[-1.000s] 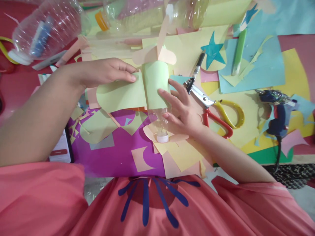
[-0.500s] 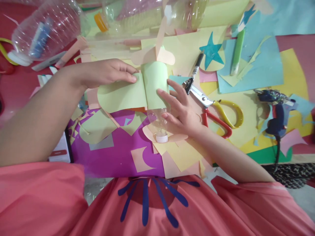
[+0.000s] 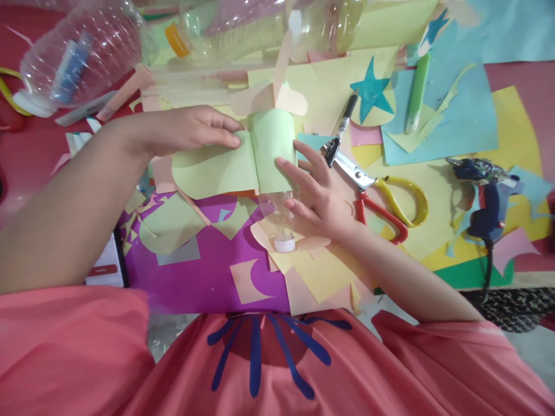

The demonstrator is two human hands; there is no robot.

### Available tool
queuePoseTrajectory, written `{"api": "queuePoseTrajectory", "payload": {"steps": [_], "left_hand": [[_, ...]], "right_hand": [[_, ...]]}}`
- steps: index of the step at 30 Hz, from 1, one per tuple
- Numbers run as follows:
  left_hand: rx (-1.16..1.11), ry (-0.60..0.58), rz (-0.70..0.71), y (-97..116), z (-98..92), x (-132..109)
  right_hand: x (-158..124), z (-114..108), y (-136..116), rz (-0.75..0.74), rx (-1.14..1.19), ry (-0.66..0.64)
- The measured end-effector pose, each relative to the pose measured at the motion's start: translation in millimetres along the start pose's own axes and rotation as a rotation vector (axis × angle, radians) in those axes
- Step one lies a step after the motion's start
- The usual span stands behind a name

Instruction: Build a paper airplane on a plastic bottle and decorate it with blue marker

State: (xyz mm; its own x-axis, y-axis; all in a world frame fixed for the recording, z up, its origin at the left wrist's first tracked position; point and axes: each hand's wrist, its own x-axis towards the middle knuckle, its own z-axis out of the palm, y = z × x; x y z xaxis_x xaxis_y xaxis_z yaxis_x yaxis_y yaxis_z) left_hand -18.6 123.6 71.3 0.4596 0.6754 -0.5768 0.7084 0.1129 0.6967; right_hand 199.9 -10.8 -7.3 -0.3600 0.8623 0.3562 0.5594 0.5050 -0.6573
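A clear plastic bottle point(image 3: 277, 214) lies with its white cap point(image 3: 285, 245) toward me, and light green paper point(image 3: 273, 150) wraps its middle. The paper's loose flap point(image 3: 217, 167) extends to the left. My left hand point(image 3: 206, 128) pinches that flap at its upper edge, thumb on top, the other fingertips partly hidden. On the right side of the wrapped bottle, my right hand point(image 3: 321, 188) holds it with bent, spread fingertips pressed on paper and plastic. Peach paper petals point(image 3: 290, 99) stick out at the bottle's far end; more peach petal shapes point(image 3: 259, 235) lie by the cap.
Scissors point(image 3: 381, 196) with yellow and red handles lie right of my hand, a black marker point(image 3: 344, 124) touching their blades. Farther right is a blue glue gun point(image 3: 489, 208). Large bottles point(image 3: 91, 52) lie at the back. Paper scraps cover the purple sheet point(image 3: 186, 283); a phone point(image 3: 106, 266) is at left.
Almost nothing differs. Both hands keep their places on the paper and bottle; the whole view has shifted very slightly.
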Motion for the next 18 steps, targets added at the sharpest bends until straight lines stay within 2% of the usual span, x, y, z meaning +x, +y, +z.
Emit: {"api": "queuePoseTrajectory", "payload": {"steps": [4,9,11,18], "left_hand": [[0.06,0.003,0.069,2.8,0.3,-0.5],[0.051,0.048,-0.126,8.7,2.4,-2.8],[0.025,0.054,-0.158,10.2,3.0,-3.2],[0.111,0.045,-0.039,5.2,2.6,2.2]], "right_hand": [[0.5,-0.5,-0.1,0.011,0.009,-0.005],[0.5,-0.5,0.8,0.01,0.004,-0.014],[0.1,-0.1,0.8,-0.001,-0.003,-0.004],[0.2,-0.1,0.9,-0.004,-0.004,-0.002]]}}
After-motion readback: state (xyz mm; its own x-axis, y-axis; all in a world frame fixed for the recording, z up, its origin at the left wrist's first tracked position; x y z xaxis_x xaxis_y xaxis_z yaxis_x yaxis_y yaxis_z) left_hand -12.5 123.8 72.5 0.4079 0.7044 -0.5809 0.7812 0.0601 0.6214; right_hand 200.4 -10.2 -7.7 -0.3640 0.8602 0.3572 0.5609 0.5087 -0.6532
